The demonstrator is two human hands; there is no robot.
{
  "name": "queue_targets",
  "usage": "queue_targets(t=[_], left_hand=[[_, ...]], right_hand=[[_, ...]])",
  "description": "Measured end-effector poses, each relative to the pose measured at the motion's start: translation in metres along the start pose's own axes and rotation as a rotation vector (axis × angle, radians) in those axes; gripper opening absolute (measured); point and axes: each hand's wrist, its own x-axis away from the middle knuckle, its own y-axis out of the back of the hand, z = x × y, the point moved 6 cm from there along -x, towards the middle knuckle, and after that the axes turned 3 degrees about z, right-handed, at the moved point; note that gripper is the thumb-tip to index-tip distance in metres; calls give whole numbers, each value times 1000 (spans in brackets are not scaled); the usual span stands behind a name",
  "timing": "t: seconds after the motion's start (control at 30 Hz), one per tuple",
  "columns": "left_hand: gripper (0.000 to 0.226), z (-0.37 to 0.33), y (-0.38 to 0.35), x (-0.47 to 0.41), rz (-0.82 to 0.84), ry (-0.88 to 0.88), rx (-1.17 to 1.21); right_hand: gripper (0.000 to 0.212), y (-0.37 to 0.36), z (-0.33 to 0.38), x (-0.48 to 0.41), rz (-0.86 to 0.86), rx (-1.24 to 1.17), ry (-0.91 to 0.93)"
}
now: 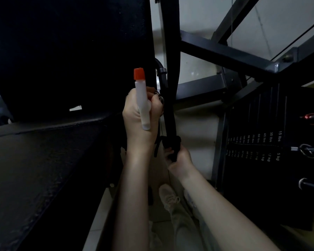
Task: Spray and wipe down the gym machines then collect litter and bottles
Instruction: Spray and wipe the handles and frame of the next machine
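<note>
While a black pad (62, 51) fills the dark space left of the upright bar (170, 42), the left grip (132, 115) holds the spray bottle (140, 91) just beside it. The right grip (179, 162) clutches a dark cloth (173, 144) against it. To its right, the weight stack (257, 124) labels are mostly blurred.

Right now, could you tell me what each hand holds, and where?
Left hand grips spray bottle at its neck; right hand clamps dark cloth round the bar.

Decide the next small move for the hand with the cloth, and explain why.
Probably slide the cloth up the bar: the right hand holds it wrapped low on the bar, and the left hand holds the spray bottle higher up beside it.
</note>
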Motion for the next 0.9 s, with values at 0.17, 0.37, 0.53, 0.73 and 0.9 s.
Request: queue_targets(t=[0.17, 0.37, 0.53, 0.73, 0.9], left_hand=[[4, 4, -1, -1, 22, 0, 23], [18, -5, 0, -2, -13, -23, 9], [15, -4, 0, -1, -15, -40, -37], [3, -3, 0, -1, -16, -29, -35], [5, -2, 0, 0, -19, -25, -46]], right_hand=[[30, 4, 6, 17, -87, 65, 58], [27, -29, 69, 70, -249, 725, 686], [45, -118, 87, 22, -1, 1463, 904], [43, -93, 94, 31, -50, 1977, 848], [55, -115, 98, 33, -17, 2039, 965]])
